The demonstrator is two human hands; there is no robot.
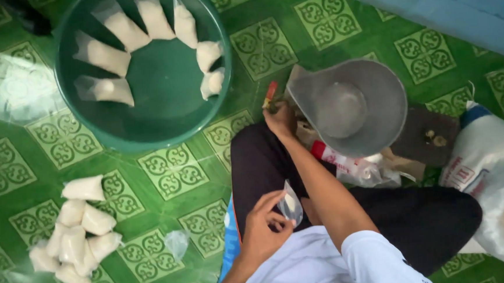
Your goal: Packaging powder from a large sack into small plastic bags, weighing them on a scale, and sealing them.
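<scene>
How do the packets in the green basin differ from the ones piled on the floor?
The packets in the green basin lie spread in a ring along the wall; the packets on the floor sit heaped together. The basin contains its packets; the floor pile lies loose on tiles. Both are white-filled clear bags.

Floor (166,176) is glossy green tile all over, each tile with a paler green ornamental square pattern, kind of a scrollwork look. It's shiny enough to throw soft whitish reflections, mostly at the left edge. Up in the top right corner a light blue wall (459,0) or painted ledge runs diagonally across. Lighting's even and soft, daylight-ish.
</scene>
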